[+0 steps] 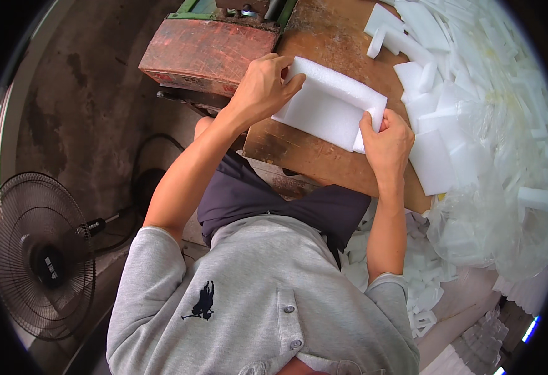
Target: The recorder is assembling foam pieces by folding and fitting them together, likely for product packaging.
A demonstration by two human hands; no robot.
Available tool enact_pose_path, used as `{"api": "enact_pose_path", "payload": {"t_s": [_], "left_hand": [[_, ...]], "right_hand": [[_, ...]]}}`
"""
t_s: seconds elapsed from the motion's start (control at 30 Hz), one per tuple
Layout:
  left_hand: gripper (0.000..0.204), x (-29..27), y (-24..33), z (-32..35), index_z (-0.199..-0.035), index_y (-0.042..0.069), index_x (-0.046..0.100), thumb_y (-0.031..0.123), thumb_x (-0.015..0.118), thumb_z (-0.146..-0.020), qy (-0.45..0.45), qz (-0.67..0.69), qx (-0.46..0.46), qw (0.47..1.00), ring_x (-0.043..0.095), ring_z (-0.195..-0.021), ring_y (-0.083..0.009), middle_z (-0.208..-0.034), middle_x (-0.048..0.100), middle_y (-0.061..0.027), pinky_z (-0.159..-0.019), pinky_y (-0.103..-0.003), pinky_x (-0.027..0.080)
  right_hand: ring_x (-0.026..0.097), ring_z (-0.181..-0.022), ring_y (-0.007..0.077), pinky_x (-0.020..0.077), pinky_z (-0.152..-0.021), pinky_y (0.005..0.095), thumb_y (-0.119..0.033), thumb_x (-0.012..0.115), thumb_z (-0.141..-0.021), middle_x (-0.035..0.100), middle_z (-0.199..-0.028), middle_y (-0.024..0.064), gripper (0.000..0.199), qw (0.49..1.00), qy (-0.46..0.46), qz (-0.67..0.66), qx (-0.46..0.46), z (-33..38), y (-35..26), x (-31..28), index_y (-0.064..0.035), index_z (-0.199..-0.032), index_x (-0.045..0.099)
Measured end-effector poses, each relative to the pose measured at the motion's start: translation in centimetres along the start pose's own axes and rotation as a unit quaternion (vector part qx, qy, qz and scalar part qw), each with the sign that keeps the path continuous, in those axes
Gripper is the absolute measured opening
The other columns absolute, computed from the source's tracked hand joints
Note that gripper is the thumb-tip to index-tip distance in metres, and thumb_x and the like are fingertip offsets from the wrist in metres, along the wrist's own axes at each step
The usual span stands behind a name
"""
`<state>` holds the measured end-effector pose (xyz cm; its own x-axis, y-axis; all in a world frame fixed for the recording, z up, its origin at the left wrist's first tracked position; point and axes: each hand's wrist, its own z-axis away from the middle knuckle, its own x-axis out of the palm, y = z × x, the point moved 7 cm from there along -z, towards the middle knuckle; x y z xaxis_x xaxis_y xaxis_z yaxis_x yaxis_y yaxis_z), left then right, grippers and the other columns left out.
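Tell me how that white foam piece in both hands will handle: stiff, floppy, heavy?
The white foam piece probably weighs little: the left hand and right hand hold it by fingertips at its ends. It looks semi-stiff, keeping its folded shape. Its soft surface likely dents, and won't roll on the wooden table.

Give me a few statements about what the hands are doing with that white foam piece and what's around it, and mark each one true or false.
1. Both hands grip the white foam piece. True: the left hand holds its far end and the right hand its near corner.
2. The foam piece lies over a wooden board. True.
3. A fan stands on the person's right. False: it stands on the left, on the floor.
4. The loose foam pieces are piled on the person's left. False: they are on the right.
5. The person wears gloves. False: both hands are bare.
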<state>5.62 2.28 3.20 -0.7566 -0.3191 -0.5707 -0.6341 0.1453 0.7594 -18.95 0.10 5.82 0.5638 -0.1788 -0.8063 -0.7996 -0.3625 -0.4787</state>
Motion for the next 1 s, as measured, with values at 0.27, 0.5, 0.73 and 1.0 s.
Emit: {"api": "enact_pose_path", "payload": {"t_s": [0.27, 0.5, 0.73, 1.0], "left_hand": [[0.038, 0.5, -1.0, 0.3, -0.111, -0.007, 0.068, 0.023, 0.072, -0.087, -0.02, -0.048, -0.013, 0.999, 0.064, -0.075, -0.0301, -0.087, 0.065, -0.0194, -0.071, -0.039, 0.051], [0.032, 1.3, -1.3, 0.5, -0.107, -0.007, 0.068, 0.018, 0.073, -0.087, 0.003, -0.035, 0.009, 0.999, 0.062, -0.072, -0.0301, -0.085, 0.063, -0.0201, -0.068, -0.039, 0.051], [0.028, 1.2, -1.2, 0.7, -0.1, -0.008, 0.064, 0.016, 0.069, -0.089, 0.002, -0.038, -0.008, 0.999, 0.059, -0.07, -0.0355, -0.083, 0.06, -0.0238, -0.067, -0.041, 0.048], [0.025, 1.7, -0.9, 0.3, -0.091, -0.007, 0.061, 0.016, 0.067, -0.089, -0.007, -0.05, -0.004, 0.999, 0.06, -0.075, -0.0389, -0.083, 0.059, -0.0233, -0.069, -0.045, 0.049]], "right_hand": [[0.056, -0.06, 0.0355, 0.0434, -0.058, 0.0465, -0.018, 0.074, -0.08, 0.057, -0.066, 0.0171, 0.031, 1.0, -0.008, 0.0, -0.004, 0.1, 0.2, 0.7, 0.0037, -0.069, 0.055], [0.059, -0.064, 0.0368, 0.0463, -0.06, 0.0467, -0.02, 0.075, -0.079, 0.059, -0.068, 0.0177, 0.028, 1.0, -0.001, 0.002, -0.003, 0.1, 0.6, 0.8, 0.003, -0.071, 0.06], [0.06, -0.063, 0.0367, 0.0466, -0.06, 0.047, -0.019, 0.075, -0.078, 0.06, -0.067, 0.0173, 0.027, 0.999, -0.016, -0.024, 0.016, 0.2, 1.1, 1.9, 0.0032, -0.071, 0.061], [0.06, -0.06, 0.0327, 0.0461, -0.058, 0.0428, -0.017, 0.075, -0.08, 0.062, -0.068, 0.0186, 0.026, 1.0, -0.017, 0.012, -0.021, -0.4, 2.2, 3.1, 0.0058, -0.075, 0.064]]}}
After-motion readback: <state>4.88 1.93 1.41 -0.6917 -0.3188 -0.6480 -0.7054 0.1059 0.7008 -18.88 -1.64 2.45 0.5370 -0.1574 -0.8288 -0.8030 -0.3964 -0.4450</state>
